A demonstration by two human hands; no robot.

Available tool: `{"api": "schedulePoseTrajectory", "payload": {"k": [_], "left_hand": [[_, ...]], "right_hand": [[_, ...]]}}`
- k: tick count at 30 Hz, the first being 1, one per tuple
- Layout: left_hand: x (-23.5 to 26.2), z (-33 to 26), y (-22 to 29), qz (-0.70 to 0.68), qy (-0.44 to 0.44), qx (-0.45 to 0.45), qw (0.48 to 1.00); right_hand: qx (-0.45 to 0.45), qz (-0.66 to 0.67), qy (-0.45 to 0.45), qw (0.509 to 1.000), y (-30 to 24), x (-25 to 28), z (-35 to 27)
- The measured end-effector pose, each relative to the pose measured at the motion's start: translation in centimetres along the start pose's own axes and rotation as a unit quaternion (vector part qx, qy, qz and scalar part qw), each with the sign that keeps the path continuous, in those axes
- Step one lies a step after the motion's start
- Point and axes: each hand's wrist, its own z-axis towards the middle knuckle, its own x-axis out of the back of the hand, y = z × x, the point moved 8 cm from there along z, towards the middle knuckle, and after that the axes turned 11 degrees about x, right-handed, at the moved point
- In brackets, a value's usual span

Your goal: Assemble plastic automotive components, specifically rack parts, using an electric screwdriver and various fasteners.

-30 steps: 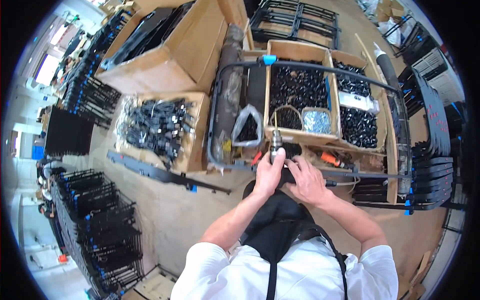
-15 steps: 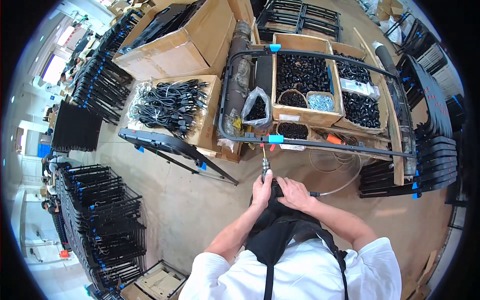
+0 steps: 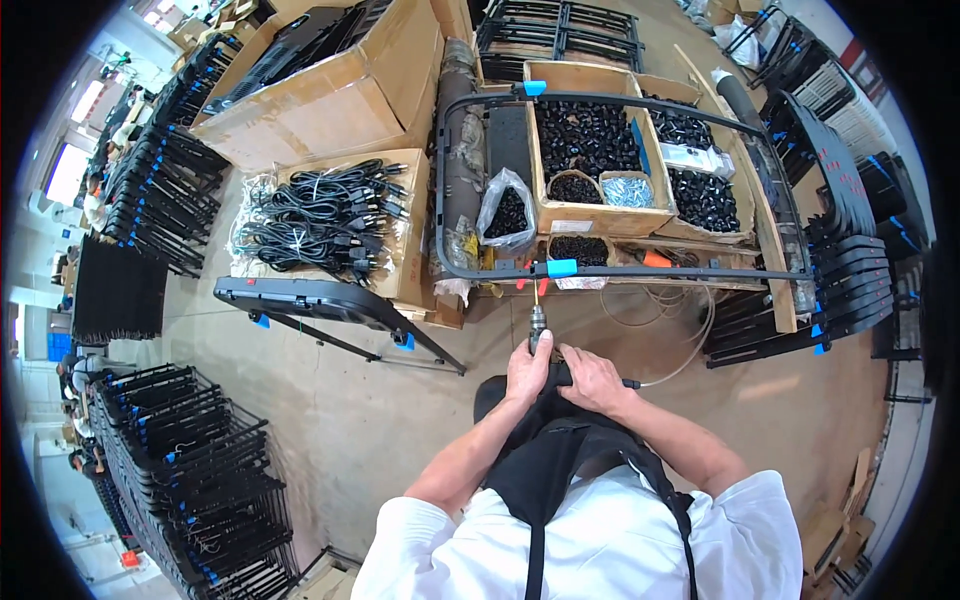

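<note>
My left hand (image 3: 526, 372) is wrapped round the body of an air drill (image 3: 538, 320), its thumb lying along the top. My right hand (image 3: 594, 382) closes round the drill's rear, where a clear hose (image 3: 685, 372) joins it. The drill's long thin bit points away from me, its tip at the near rail of a black tubular frame (image 3: 660, 272); whether it has entered the rail I cannot tell. Blue tape (image 3: 562, 268) wraps the rail just right of the bit, and small red pieces sit beside the tip. The frame lies across the bench, over the parts boxes.
Beyond the rail are a box of black parts (image 3: 654, 219), a plastic bag of black pieces (image 3: 509, 214) and small tubs of screws. Left stand a carton topped with black cables (image 3: 416, 225), a leaning black panel (image 3: 300, 291) and stacked black frames (image 3: 185, 440). More panels (image 3: 845, 290) stand right.
The view has shifted slightly, so the bench and boxes sit a little left and higher. Both hands keep hold of the drill, its bit still at the near rail.
</note>
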Motion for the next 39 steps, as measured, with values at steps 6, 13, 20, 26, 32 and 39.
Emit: {"api": "schedulePoseTrajectory", "payload": {"k": [6, 13, 20, 26, 32, 39], "left_hand": [[0.0, -0.1, 0.2, 0.002, -0.022, 0.008, 1.0], [-0.5, -0.6, 0.6, 0.016, -0.007, 0.015, 1.0], [0.5, 0.4, 1.3, 0.04, 0.023, -0.005, 0.999], [0.3, 0.4, 2.1, 0.071, 0.042, -0.003, 0.997], [0.4, 1.3, 1.8, 0.072, 0.052, -0.005, 0.996], [0.4, 1.9, 2.0, 0.085, 0.041, 0.013, 0.995]], "right_hand": [[-0.007, 0.006, 0.0, 1.0, 0.2, -0.4, -0.1], [0.008, 0.01, -0.004, 1.0, 0.2, 0.6, -0.2], [-0.02, 0.042, -0.013, 0.999, 1.6, -1.4, 0.3], [0.005, 0.035, 0.023, 0.999, 2.2, -1.6, 0.8], [-0.02, 0.013, -0.041, 0.999, 1.8, -1.0, 1.5], [-0.031, 0.012, -0.059, 0.998, 1.7, -0.8, 1.9]]}}
